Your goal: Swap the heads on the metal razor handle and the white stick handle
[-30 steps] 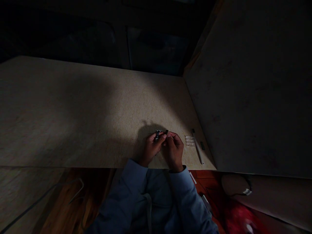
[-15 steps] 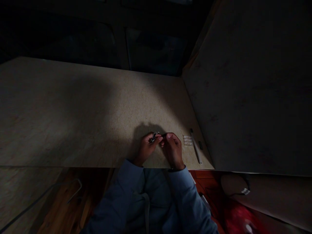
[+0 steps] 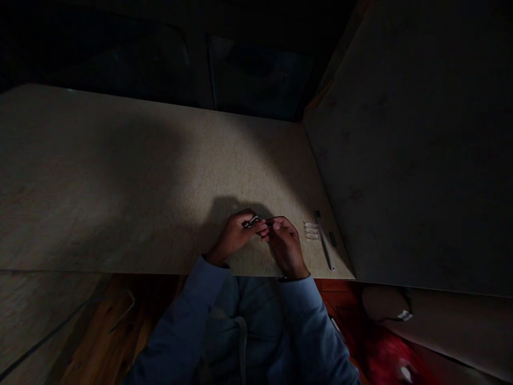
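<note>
Swung left hand (image 3: 236,233) a little farther left since a second ago, with a flatter wrist and the forearm at more of a slant. Kept right hand (image 3: 287,246) close to its former spot, near the front edge. Brought small metallic part (image 3: 254,221) lower and flatter, unlike its more upright pose of a second ago, and deeper into the left grasp.

Gripping that part between left thumb and bent forefinger, with the hand nearly closed. Pinching thin dark piece (image 3: 270,221) with right thumb and forefinger, just beside the left fingertips, with the other right fingers curled under. Dark along the body, with bright silvery glints along the top; too small and dim for finer shape. Can't tell whether metallic part and dark piece join or only touch.

Working above pale speckled tabletop (image 3: 180,176), with a soft shadow cast just beyond the knuckles. Off to the right, unchanged: ribbed clear plastic piece (image 3: 311,231), slim white tool (image 3: 327,250) with a dark far end, then small dark green piece (image 3: 332,239) nearest to upright panel (image 3: 420,149). Below, blue sleeves (image 3: 316,321) over a dark lap; farther right and low, red cloth (image 3: 387,353).
</note>
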Tool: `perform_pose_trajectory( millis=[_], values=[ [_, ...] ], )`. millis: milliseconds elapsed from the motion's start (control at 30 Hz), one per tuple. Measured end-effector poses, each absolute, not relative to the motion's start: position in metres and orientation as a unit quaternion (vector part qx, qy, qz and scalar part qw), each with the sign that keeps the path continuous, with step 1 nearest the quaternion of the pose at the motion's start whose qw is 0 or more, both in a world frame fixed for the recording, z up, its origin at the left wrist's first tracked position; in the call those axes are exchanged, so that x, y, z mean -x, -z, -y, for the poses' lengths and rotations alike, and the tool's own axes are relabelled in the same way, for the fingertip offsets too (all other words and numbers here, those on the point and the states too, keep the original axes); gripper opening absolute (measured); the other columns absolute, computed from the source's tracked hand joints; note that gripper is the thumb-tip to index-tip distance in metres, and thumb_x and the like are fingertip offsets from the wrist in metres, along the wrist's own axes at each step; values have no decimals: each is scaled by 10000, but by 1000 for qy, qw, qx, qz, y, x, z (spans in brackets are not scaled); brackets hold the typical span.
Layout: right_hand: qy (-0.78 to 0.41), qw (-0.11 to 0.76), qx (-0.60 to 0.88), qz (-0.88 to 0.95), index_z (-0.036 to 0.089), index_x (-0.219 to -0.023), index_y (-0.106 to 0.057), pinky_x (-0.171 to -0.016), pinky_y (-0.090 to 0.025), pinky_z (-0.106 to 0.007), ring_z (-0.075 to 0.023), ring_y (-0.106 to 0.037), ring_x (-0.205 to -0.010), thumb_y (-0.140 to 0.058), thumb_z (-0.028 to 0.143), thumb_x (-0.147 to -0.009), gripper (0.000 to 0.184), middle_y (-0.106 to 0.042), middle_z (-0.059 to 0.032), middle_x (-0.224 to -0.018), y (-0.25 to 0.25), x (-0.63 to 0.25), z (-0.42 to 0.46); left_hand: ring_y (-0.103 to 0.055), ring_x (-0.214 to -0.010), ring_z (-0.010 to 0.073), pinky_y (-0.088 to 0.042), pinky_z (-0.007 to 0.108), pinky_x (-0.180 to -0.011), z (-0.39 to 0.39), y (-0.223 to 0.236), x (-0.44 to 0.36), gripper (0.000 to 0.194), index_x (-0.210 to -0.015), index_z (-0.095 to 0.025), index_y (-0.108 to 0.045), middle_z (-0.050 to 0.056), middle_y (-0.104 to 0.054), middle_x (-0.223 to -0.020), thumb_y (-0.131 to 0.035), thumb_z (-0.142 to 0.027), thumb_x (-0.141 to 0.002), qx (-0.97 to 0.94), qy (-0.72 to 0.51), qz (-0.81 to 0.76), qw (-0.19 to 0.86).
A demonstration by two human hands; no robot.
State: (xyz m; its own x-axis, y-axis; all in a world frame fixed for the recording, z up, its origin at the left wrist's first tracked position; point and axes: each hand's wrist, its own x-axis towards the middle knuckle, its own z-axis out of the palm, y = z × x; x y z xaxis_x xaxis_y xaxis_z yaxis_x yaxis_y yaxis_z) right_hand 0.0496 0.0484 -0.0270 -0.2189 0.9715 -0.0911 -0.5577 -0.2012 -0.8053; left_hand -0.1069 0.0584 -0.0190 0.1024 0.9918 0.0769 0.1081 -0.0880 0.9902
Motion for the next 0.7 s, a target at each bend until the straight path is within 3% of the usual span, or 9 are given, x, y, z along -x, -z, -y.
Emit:
perform_pose_trajectory(
  millis=[300,533,700],
  values=[
    [-746,477,284,368,188,-1034,-728,-637,-521,-264,-147,-660,-714,-791,371,-759,336,-722,-31,-843,27,-48,-46,-479,-631,95,-364,217,-581,-63,7,124,224,-639,-147,-613,-29,-509,-644,-695,-291,-789,-628,-457,-440,451],
    [-739,478,275,387,191,-1047,-754,-604,-448,-251,-118,-594,-649,-769,354,-777,316,-717,-31,-852,29,-49,-45,-543,-663,111,-409,233,-625,-62,2,125,272,-628,-140,-660,8,-582,-686,-692,-343,-806,-626,-440,-410,496],
    [-728,505,283,368,188,-988,-747,-584,-425,-259,-112,-549,-606,-774,392,-760,308,-701,-26,-821,28,-48,-46,-602,-694,143,-455,249,-628,-54,4,124,311,-862,-133,-712,36,-667,-741,-793,-397,-718,-520,-468,-413,583]
  ],
)
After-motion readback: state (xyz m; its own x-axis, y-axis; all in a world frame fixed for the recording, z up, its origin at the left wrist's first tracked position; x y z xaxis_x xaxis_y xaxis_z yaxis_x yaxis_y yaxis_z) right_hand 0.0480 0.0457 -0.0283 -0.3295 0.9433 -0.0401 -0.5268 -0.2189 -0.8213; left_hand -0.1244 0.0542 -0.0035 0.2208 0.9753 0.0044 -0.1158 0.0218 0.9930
